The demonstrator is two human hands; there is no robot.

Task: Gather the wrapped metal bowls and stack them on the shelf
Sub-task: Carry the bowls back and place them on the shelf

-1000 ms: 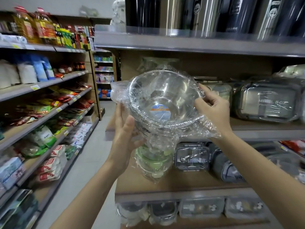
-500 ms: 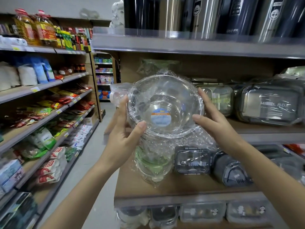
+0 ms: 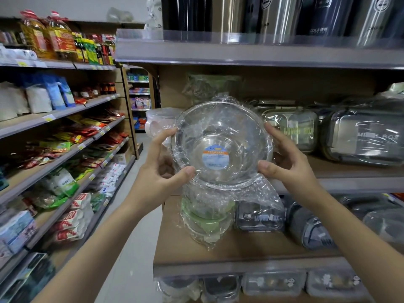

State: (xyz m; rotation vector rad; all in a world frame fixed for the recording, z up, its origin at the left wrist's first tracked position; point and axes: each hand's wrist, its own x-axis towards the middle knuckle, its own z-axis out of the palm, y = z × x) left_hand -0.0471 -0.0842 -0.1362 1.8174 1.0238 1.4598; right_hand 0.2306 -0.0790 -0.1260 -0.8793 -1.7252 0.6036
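A shiny metal bowl wrapped in crinkled clear plastic (image 3: 220, 136), with a round blue and orange sticker inside, is held up in front of the middle shelf (image 3: 349, 184), its open side tilted toward me. My left hand (image 3: 161, 171) grips its left rim, thumb on the lower edge. My right hand (image 3: 286, 158) grips the right rim. Loose wrap hangs below the bowl. Whether more bowls are nested under it is hidden.
Wrapped steel lunch boxes (image 3: 360, 136) fill the middle shelf on the right. Green-lidded glass containers (image 3: 205, 219) and a dark lunch box (image 3: 260, 217) sit on the lower shelf (image 3: 218, 252). Tall flasks (image 3: 273, 18) stand above. A grocery aisle (image 3: 65, 149) runs left.
The bowl has dropped slightly and shifted toward the shelf. My left hand moved from beneath the bowl to its left rim; my right hand slid down the right rim.
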